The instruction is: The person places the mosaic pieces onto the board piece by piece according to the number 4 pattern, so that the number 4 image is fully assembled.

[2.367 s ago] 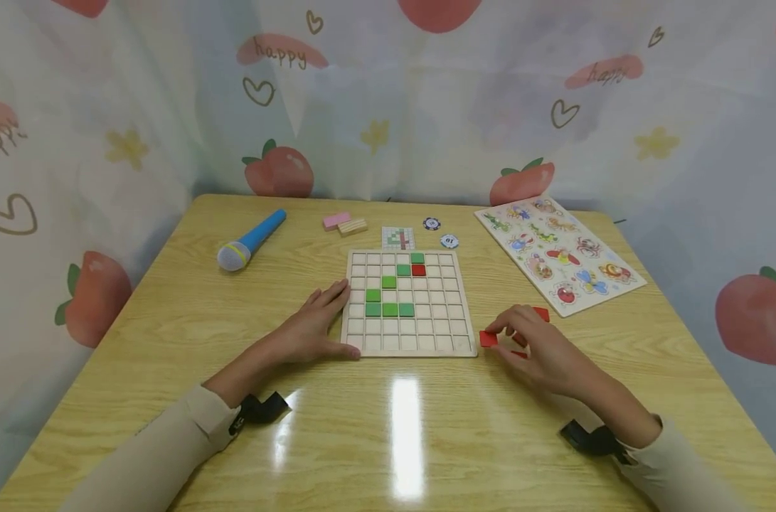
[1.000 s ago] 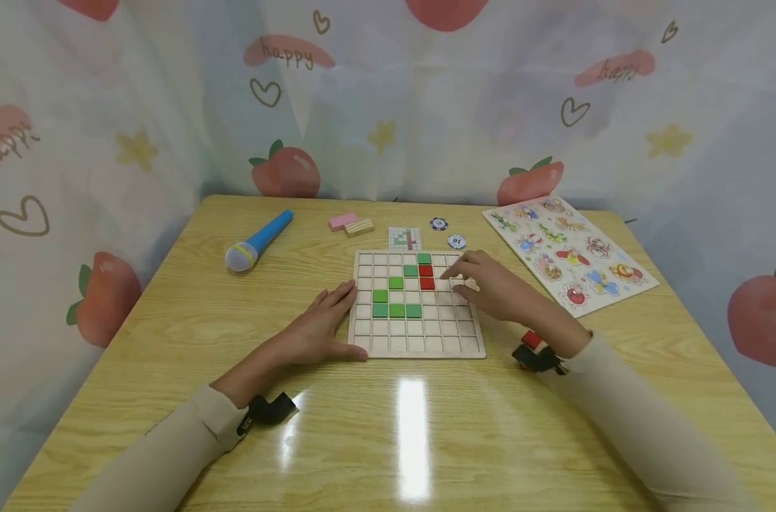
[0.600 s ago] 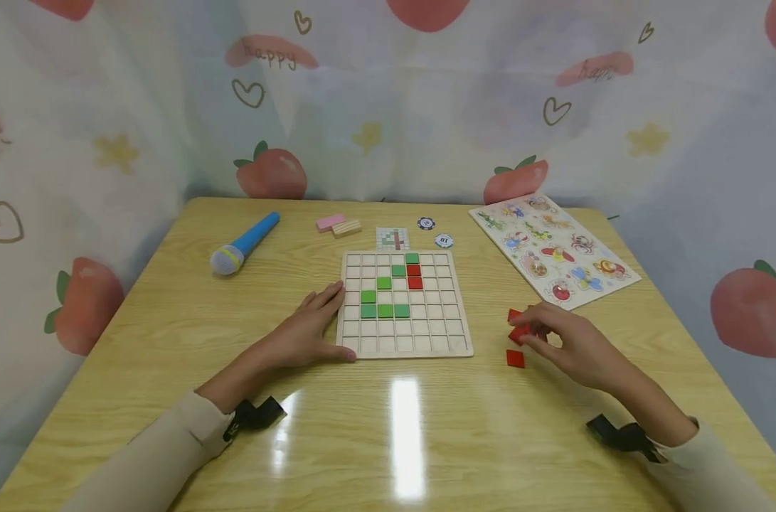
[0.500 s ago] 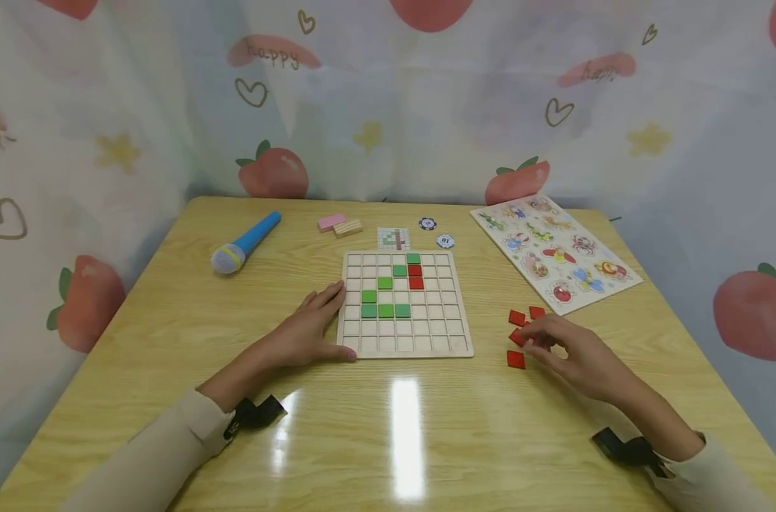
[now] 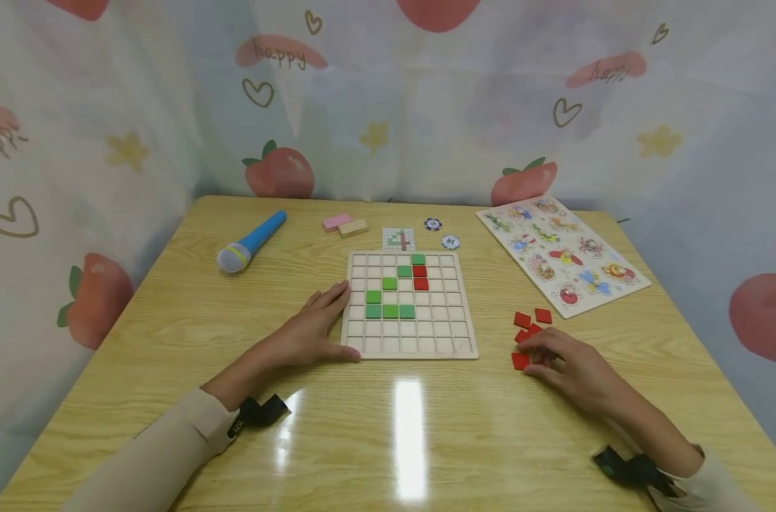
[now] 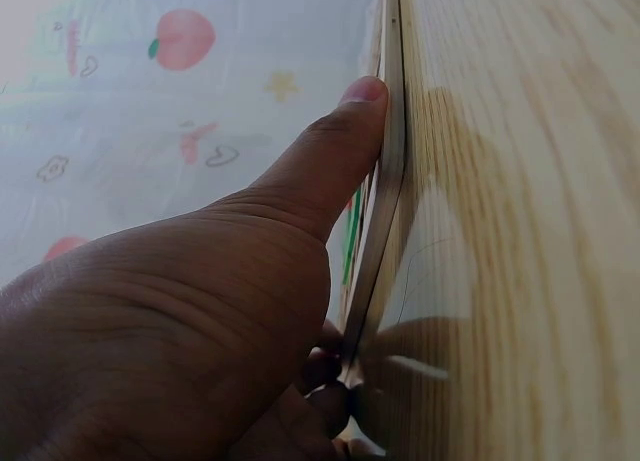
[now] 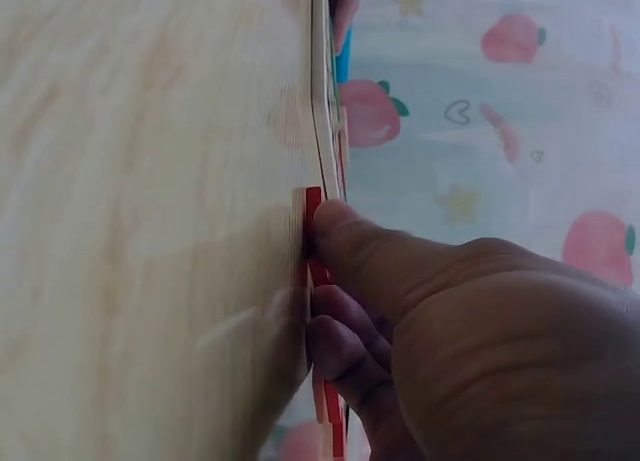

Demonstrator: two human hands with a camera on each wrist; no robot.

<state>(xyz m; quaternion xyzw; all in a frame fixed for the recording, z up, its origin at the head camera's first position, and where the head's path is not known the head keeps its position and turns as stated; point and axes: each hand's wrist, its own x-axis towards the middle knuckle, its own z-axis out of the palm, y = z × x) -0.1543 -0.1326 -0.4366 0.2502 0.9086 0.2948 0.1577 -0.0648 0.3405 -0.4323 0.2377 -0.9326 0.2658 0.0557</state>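
Note:
A wooden grid board (image 5: 434, 344) lies flat in front of me, holding several green tiles (image 5: 390, 311) and two red tiles (image 5: 420, 277). My left hand (image 5: 307, 331) rests at its left edge, fingers stretched along the side and thumb (image 6: 345, 131) on the near corner. To the right of the board, thumb and index finger of my right hand (image 5: 570, 366) pinch a loose red tile (image 5: 518, 361) at the table surface. In the right wrist view the thumb touches this red tile (image 7: 313, 206). Several other loose red tiles (image 5: 522, 319) lie just beyond it.
A small pattern card (image 5: 397, 239) sits behind the board, near two poker chips (image 5: 450, 242). Farther left are a pink block (image 5: 336, 222), a wooden block (image 5: 353, 227) and a toy microphone (image 5: 253, 242). A bug puzzle board (image 5: 563, 256) lies at the back right.
A second red tile went onto the board below the first. My right hand then came back to the loose red tiles and moved down to the nearest one. The left hand stayed put.

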